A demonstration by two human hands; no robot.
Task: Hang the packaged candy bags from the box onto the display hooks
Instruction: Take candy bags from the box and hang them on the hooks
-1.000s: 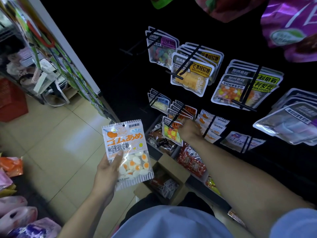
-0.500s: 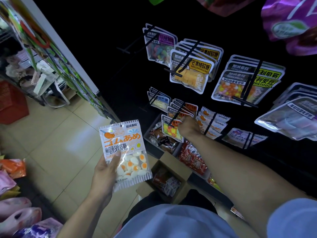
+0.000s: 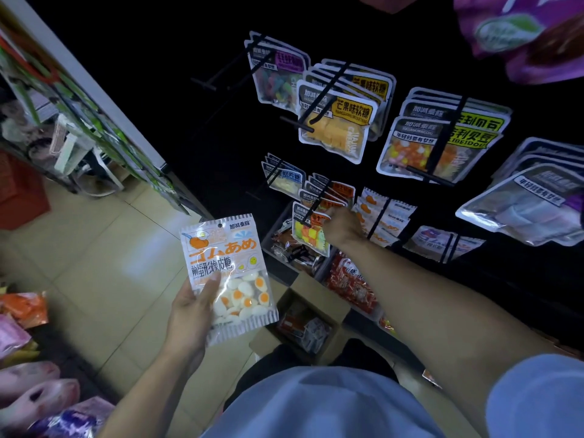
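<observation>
Head view. My left hand (image 3: 189,314) grips a white-and-orange candy bag (image 3: 228,276) printed with fried-egg gummies, thumb pressed across its front, the bag upright above the tiled floor (image 3: 94,273). My right hand (image 3: 343,227) reaches to the lower row of the black display panel (image 3: 196,131), at a hook (image 3: 319,197) carrying bags of coloured cube candy (image 3: 308,230); its fingers are hidden, so I cannot tell whether they are closed. The open cardboard box (image 3: 316,298) sits on the floor below, packets inside. More hanging bags (image 3: 339,128) fill the hooks above.
</observation>
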